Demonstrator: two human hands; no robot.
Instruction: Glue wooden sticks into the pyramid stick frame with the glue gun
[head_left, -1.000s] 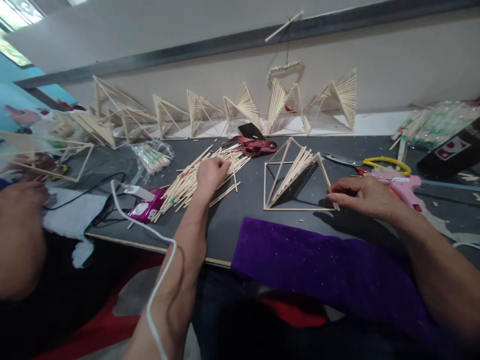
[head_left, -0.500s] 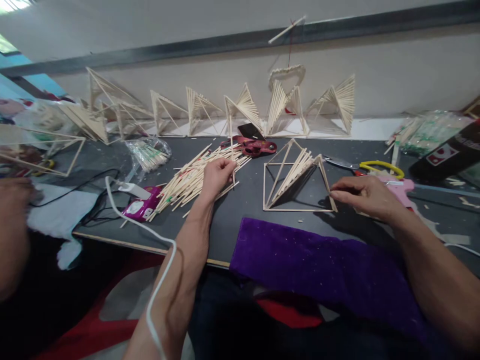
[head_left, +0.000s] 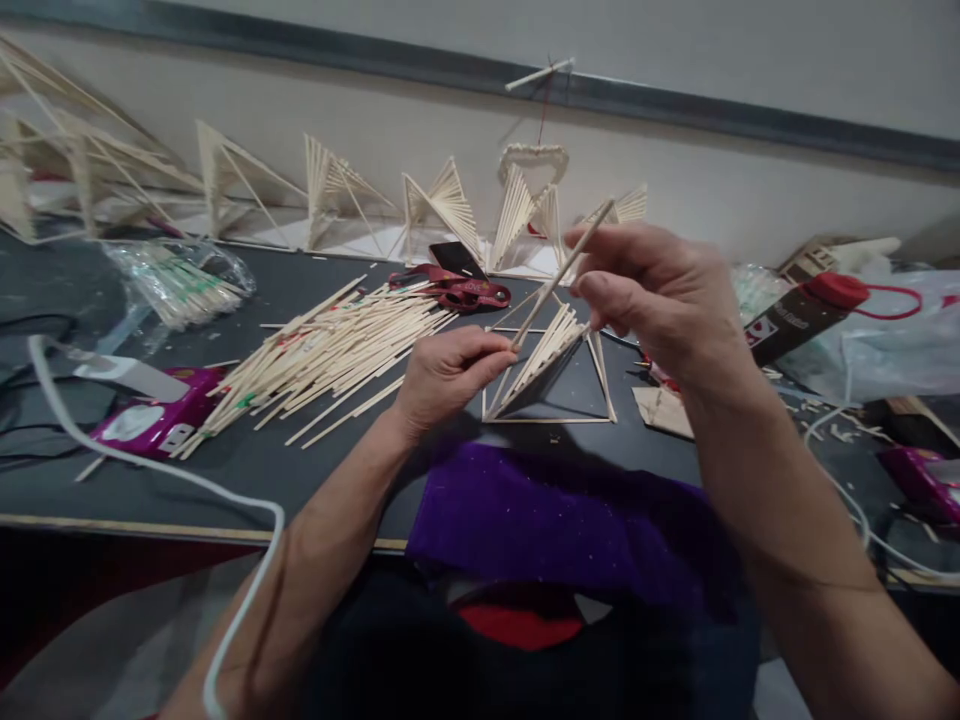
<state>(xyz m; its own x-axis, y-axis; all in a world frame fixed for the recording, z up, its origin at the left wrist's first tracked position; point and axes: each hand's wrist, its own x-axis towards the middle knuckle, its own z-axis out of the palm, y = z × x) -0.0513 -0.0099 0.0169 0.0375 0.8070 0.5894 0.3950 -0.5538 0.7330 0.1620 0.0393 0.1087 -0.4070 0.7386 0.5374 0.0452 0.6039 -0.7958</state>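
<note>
My left hand (head_left: pixel 456 378) is closed in a pinch on the lower end of a thin wooden stick (head_left: pixel 541 302), which slants up to the right. Around the stick's upper half is my right hand (head_left: pixel 656 295), its thumb and fingers curled but apart; whether they touch the stick I cannot tell. Behind and below the hands, a stick frame (head_left: pixel 546 420) with a slanting fan of sticks stands on the dark table. To the left of it lies a loose pile of sticks (head_left: pixel 330 350).
Finished stick frames (head_left: pixel 442 205) line the wall. A purple cloth (head_left: pixel 540 520) hangs over the front edge. A dark bottle with a red cap (head_left: pixel 787 315) leans at right. A white cable (head_left: pixel 277 540) crosses my left forearm. A bagged stick bundle (head_left: pixel 176 285) lies left.
My right hand has left the frame's right corner and risen to the stick. My left hand has moved right, off the pile, tilting the stick. The view has turned rightward.
</note>
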